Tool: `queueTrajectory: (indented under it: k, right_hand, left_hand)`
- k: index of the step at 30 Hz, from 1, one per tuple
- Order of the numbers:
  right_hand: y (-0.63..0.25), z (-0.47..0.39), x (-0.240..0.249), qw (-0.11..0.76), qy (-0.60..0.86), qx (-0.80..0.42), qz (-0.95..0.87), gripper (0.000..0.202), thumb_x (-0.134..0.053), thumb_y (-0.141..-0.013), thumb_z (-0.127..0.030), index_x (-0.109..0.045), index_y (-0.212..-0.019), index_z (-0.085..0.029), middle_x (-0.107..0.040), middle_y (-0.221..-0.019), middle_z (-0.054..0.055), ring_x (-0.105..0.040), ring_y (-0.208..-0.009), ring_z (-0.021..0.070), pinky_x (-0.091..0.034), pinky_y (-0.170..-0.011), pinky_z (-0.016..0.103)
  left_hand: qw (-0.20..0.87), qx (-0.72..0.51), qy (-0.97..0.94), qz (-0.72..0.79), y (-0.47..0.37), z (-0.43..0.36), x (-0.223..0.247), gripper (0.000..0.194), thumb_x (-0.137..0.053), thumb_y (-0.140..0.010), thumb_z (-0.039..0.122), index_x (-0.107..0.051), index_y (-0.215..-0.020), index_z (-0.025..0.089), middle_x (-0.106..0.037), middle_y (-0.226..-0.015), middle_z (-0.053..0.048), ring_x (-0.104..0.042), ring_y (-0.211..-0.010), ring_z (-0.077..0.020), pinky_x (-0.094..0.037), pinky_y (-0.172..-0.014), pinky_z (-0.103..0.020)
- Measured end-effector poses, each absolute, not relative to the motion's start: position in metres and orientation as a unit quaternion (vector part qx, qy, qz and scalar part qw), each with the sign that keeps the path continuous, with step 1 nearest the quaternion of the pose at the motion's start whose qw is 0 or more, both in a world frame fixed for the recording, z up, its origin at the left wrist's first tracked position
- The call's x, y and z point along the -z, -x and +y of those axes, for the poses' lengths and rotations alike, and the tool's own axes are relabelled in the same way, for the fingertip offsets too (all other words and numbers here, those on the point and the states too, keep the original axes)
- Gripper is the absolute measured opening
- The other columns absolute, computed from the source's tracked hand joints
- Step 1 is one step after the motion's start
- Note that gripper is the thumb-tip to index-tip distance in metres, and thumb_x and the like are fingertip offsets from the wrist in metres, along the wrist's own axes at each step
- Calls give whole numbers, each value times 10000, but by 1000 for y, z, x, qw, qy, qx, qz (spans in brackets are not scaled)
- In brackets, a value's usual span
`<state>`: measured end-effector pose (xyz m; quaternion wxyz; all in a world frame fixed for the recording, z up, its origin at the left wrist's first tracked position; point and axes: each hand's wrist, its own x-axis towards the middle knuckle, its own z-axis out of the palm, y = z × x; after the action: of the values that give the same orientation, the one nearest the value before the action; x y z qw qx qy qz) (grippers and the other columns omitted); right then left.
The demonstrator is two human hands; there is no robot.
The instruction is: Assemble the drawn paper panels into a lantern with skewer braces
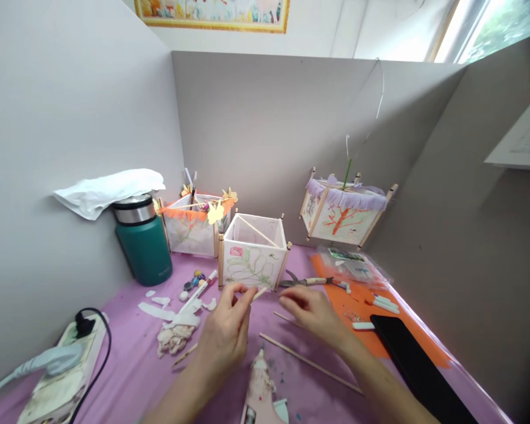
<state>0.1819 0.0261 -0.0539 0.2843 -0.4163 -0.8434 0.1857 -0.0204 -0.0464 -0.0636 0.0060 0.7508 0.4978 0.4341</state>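
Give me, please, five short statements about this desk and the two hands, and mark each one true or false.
1. The left hand pinches a thin pale wooden stick. True.
2. The right hand holds the flat black rectangular object. False: the flat black rectangular object lies apart from the right hand.
3. The square white box with a pink flower drawing stands beyond the hands. True.
4. The dark green bottle with a silver-and-black lid lies on its side. False: the dark green bottle stands upright.
5. The pale pink glue gun is between the person's forearms. True.
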Motion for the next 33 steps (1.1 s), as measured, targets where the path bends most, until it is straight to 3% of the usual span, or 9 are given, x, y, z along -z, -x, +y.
queueTrajectory:
  k: [2,5,9,13,17,25,29,33]
  right_hand:
    - [-172,14,46,274,387,-219,-852,225,-503,-872,-346,-687,-867,-218,-678,-813,13,-582,-697,143,-407,-635,233]
    - [-164,25,45,289,480,-146,-816,225,-511,-855,-342,-682,-831,-197,-682,-803,34,-595,-715,166,-396,-645,253]
    - [-162,65,54,261,569,-93,-774,273,-533,-823,-352,-646,-979,-158,-693,-910,86,-625,-775,192,-392,-651,262]
    - [-153,83,63,237,557,-101,-790,211,-513,-824,-315,-655,-874,-166,-712,-847,66,-637,-749,175,-369,-607,239]
    - [-148,75,67,233,563,-85,-789,235,-475,-835,-308,-657,-784,-169,-712,-809,87,-635,-746,202,-332,-584,258]
    - [-163,30,66,242,540,-78,-803,206,-481,-832,-295,-626,-742,-181,-694,-759,46,-614,-680,165,-320,-576,241]
    - [-172,6,66,248,526,-77,-810,208,-479,-836,-286,-615,-721,-178,-680,-730,41,-601,-653,160,-328,-573,242]
    - [-184,-11,67,253,527,-83,-807,229,-469,-838,-298,-624,-729,-169,-668,-707,50,-597,-637,165,-339,-574,246]
  left_hand:
    - [10,-430,-764,481,20,-46,65,396,-353,-899,128,-500,-1265,159,-512,-1127,-136,-582,-847,-141,-491,-736,-243]
    - [14,-419,-774,474,21,-46,68,368,-369,-907,145,-539,-1230,186,-573,-1001,-94,-588,-767,-126,-485,-683,-218]
    - [-22,-457,-713,531,26,-42,69,316,-399,-918,205,-571,-1182,193,-610,-910,-66,-607,-789,-144,-476,-711,-233]
    - [-44,-496,-630,596,39,-36,63,270,-437,-905,265,-635,-1046,148,-619,-920,-83,-603,-839,-180,-458,-746,-273]
    - [-20,-490,-611,621,47,-33,59,292,-427,-908,287,-645,-1065,171,-648,-901,-67,-608,-831,-177,-446,-720,-262]
    - [-67,-568,-527,629,45,-47,48,261,-432,-901,313,-646,-976,183,-656,-769,-19,-604,-687,-143,-437,-649,-231]
    - [-27,-591,-504,629,46,-53,38,275,-389,-918,315,-607,-1018,180,-602,-729,-8,-576,-653,-122,-435,-614,-207]
    - [40,-662,-472,580,44,-62,23,250,-396,-915,326,-564,-1027,180,-548,-692,26,-456,-477,-67,-386,-470,-179]
